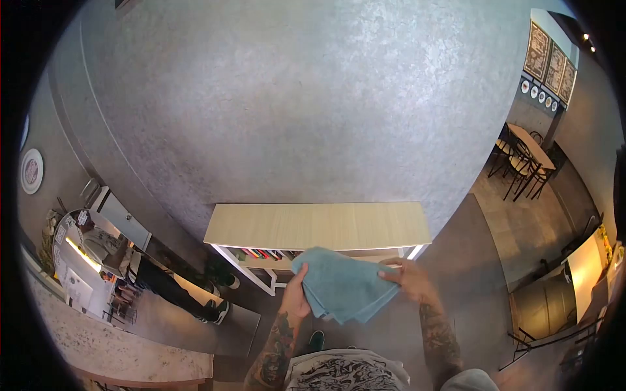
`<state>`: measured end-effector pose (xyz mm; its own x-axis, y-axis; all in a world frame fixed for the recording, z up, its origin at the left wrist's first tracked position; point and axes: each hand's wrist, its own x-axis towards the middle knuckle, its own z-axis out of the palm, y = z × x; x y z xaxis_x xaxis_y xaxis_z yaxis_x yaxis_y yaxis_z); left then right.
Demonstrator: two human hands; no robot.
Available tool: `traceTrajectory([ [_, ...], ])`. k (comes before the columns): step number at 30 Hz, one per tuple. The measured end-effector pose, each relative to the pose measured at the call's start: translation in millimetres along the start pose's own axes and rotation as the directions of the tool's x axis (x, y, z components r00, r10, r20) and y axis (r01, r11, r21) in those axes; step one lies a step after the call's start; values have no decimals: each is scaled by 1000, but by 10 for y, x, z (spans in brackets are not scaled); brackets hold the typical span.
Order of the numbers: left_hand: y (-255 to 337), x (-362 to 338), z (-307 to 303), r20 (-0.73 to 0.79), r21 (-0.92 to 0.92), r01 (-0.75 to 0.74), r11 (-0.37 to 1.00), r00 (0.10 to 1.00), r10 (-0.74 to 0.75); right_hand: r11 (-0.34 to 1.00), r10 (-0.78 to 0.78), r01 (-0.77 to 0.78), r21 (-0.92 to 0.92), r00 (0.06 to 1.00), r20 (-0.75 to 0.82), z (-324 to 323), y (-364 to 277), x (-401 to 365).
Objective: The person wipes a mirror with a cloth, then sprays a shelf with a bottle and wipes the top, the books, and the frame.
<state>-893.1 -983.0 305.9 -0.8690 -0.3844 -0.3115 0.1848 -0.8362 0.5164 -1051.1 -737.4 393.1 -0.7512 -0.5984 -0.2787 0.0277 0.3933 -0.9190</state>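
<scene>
A folded blue-green cloth point(345, 283) is held up between my two hands, in front of a low shelf unit. My left hand point(297, 294) grips its left edge, thumb on the near face. At the right corner, my right hand point(405, 280) pinches the cloth between thumb and fingers. Behind the cloth stands the shelf unit with a pale wooden top point(319, 223) and white legs. On its upper shelf is a row of books point(267, 253), partly hidden by the cloth.
A grey wall point(293, 111) rises behind the shelf. To the left, a mirror point(85, 260) reflects a person, near a curved counter point(130, 345). Tables and chairs point(521, 156) stand far right, with a barrel-like piece point(548, 306) nearer.
</scene>
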Motion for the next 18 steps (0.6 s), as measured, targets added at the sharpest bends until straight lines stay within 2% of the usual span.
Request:
traceTrajectory([
  [1, -86, 71, -85, -77, 92, -23, 996, 997, 30, 1000, 11, -11, 5, 1000, -4, -57, 16, 72],
  [2, -192, 185, -140, -78, 90, -12, 996, 997, 19, 969, -174, 160, -186, 983, -58, -131, 59, 181],
  [3, -317, 300, -174, -44, 217, -99, 971, 993, 111, 873, -359, 308, -378, 931, -70, -208, 55, 277],
  [4, -394, 353, -117, 4, 338, -188, 922, 980, 198, 834, -453, 380, -400, 885, -105, -259, -88, 347],
  [5, -504, 413, -37, -1, 338, -176, 924, 982, 188, 792, -538, 442, -422, 832, -137, -284, -275, 405],
  [6, -587, 457, 206, -25, 646, -246, 722, 939, 342, 846, -437, 346, -406, 886, -156, -316, -608, 392],
  [7, -594, 536, 444, 17, 867, -258, 426, 870, 493, 881, -343, 254, -398, 924, -171, -345, -936, 442],
  [8, -527, 624, 624, 178, 822, -358, 443, 900, 398, 843, -439, 335, -421, 880, -180, -346, -1054, 629],
  [9, -437, 722, 814, 346, 759, -453, 467, 889, 300, 796, -533, 412, -444, 825, -190, -340, -1153, 848],
  [10, -326, 812, 1037, 360, 749, -466, 472, 883, 300, 746, -570, 451, -491, 813, -119, -285, -1322, 1072],
  [11, -210, 879, 1247, 463, 586, -478, 654, 860, 214, 699, -593, 482, -528, 803, -51, -185, -1477, 1299],
  [12, -102, 984, 1377, 568, 407, -428, 807, 811, 144, 641, -613, 531, -553, 789, 48, -72, -1599, 1573],
  [13, 44, 1149, 1420, 575, 406, -423, 810, 807, 133, 582, -622, 581, -569, 769, 148, 71, -1687, 1820],
  [14, 234, 1338, 1424, 509, 436, -360, 825, 855, 105, 581, -622, 575, -576, 770, 142, 241, -1746, 2010],
  [15, 413, 1523, 1371, 437, 458, -299, 837, 896, 81, 680, -559, 561, -472, 813, 161, 414, -1825, 2195],
  [16, 527, 1677, 1193, 335, 258, -216, 942, 934, 122, 769, -495, 529, -360, 848, 190, 526, -1923, 2312],
  [17, 664, 1842, 1009, 333, 258, -213, 942, 935, 120, 770, -492, 526, -360, 850, 189, 568, -1986, 2388],
  [18, 835, 1935, 856, 383, 64, -90, 994, 922, 59, 927, -335, 358, -110, 923, 187, 616, -2090, 2360],
])
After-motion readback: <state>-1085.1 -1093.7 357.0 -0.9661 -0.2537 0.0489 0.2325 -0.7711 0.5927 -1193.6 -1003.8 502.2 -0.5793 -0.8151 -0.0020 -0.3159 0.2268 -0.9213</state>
